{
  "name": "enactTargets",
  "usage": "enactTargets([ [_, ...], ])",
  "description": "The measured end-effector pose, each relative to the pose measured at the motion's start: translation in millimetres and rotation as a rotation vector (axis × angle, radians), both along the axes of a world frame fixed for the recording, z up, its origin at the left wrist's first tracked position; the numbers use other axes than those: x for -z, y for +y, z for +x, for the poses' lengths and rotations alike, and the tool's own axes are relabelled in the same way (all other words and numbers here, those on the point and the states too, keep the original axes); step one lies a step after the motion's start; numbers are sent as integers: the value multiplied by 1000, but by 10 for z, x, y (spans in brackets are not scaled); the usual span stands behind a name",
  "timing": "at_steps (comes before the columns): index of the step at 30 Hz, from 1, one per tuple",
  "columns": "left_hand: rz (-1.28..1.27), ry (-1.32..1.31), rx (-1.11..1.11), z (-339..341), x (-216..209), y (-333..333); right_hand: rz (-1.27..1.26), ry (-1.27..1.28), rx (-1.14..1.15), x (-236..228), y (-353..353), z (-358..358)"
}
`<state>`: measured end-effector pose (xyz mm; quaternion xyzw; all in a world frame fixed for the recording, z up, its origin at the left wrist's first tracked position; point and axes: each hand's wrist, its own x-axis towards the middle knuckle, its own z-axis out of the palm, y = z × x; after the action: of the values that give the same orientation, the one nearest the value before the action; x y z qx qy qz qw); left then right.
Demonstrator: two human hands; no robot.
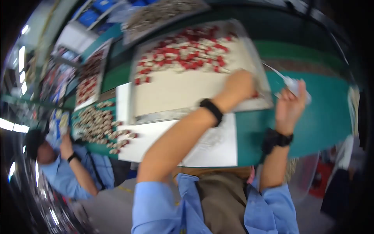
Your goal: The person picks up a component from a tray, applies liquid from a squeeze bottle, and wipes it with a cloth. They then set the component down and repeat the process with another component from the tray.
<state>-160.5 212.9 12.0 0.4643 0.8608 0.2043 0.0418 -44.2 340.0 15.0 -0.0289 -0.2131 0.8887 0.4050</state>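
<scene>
My left hand (238, 85) is curled closed over the right side of a pale shallow tray (167, 91); whatever its fingers hold is hidden and blurred. A small red part (255, 94) shows just beside it at the tray's right wall. Many red-and-white small parts (187, 52) lie heaped across the far half of the tray. To the right of the tray, my right hand (289, 103) grips a whitish squeeze bottle (292, 85) with a long thin nozzle pointing up and left. One finger stretches up along the bottle.
White paper (175, 134) lies under the tray's near edge on the green table (249, 136), with small clear bits (212, 138) on it. More parts (97, 124) are spread at left, near a second tray (87, 87). A co-worker (78, 167) sits at far left.
</scene>
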Motion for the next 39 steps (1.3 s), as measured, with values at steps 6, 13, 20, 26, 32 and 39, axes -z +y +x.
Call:
enactTargets([
  [6,87,-80,-42,205,13,308,16,-88,-24,-180,-34,143],
  [13,-63,-117,-166,-76,-93,-145,26,-82,-57,-140,-19,57],
  [20,358,-292,-291,171,-555,-1302,78,-109,-56,-220,-234,64],
  [26,697,-872,-583,801,-392,-2181,228,-212,-89,-221,-592,7],
  [32,980,-918,-829,1209,-247,-2448,443,-273,-228,-411,-1081,-63],
  [39,1132,-441,-863,1281,-60,-2249,767,-155,-295,-238,-1273,9],
])
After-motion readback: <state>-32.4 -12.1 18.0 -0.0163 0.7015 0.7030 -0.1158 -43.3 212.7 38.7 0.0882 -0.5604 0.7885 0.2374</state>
